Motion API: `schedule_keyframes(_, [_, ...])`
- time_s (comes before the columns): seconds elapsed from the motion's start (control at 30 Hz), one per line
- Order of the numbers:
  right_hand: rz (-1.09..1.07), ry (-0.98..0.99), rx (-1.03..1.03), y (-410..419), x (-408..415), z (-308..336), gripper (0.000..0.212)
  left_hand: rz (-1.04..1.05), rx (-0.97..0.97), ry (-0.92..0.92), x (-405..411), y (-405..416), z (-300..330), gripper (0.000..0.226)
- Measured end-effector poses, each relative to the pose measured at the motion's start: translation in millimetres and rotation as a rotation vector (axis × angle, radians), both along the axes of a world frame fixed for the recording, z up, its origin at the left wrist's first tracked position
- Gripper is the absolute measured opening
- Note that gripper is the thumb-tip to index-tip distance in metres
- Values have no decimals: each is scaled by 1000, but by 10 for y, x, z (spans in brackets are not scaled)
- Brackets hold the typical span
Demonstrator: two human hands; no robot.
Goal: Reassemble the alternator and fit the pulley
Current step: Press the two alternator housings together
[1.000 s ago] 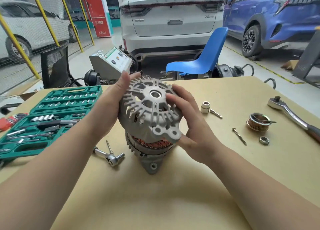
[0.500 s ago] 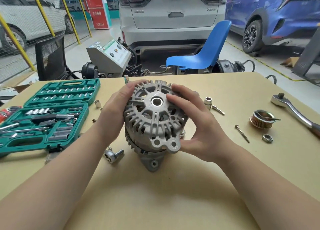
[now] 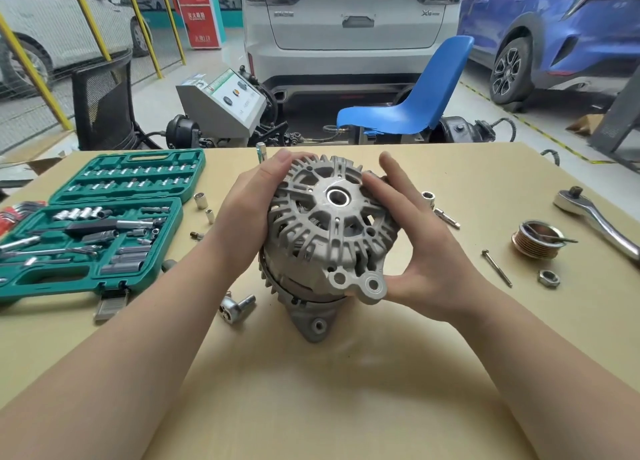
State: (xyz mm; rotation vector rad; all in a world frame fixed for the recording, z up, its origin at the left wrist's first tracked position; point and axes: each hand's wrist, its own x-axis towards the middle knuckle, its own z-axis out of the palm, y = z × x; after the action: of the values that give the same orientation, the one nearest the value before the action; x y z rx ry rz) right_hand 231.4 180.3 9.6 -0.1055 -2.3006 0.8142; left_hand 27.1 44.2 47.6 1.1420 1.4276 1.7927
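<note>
The grey alternator front housing (image 3: 329, 227) sits tilted on the alternator's rear half (image 3: 313, 316), which stands on the tan table (image 3: 346, 390). My left hand (image 3: 247, 213) grips the housing's left rim, and my right hand (image 3: 426, 251) holds its right side with the thumb under the mounting ear. The ribbed pulley (image 3: 535, 239) lies at the right with a bolt across its top. A nut (image 3: 548, 278) and a long bolt (image 3: 497, 267) lie near it.
An open green socket set (image 3: 93, 224) fills the left of the table. A small ratchet head (image 3: 235, 309) lies near the alternator's left. A large ratchet (image 3: 599, 219) lies at far right. Loose sockets (image 3: 200, 200) and a bit (image 3: 446, 217) sit beside my hands. A blue chair (image 3: 408, 103) stands behind.
The front housing has been lowered onto the rear half, hiding the copper windings seen a second ago. Both hands kept their hold and moved down with it.
</note>
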Motion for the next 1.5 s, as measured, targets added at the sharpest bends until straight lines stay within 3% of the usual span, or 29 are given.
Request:
schedule_keyframes(0.33, [0,-117,49,-25,63,117,108,-57,51,-32,-37,4,-100,39])
schedule_keyframes(0.57, [-58,-264,89,36,60,83,116,2,30,69,-28,46,-121,37])
schedule_keyframes(1.0, [-97,-378,42,-77,72,82,119,-81,-9,8,-65,19,-118,40])
schedule_keyframes(1.3, [-81,-392,125,46,87,101,120,-29,-30,28,-54,2,-183,42])
schedule_keyframes(1.5, [14,-332,-15,247,135,109,107,62,-43,134,-32,-129,-367,66])
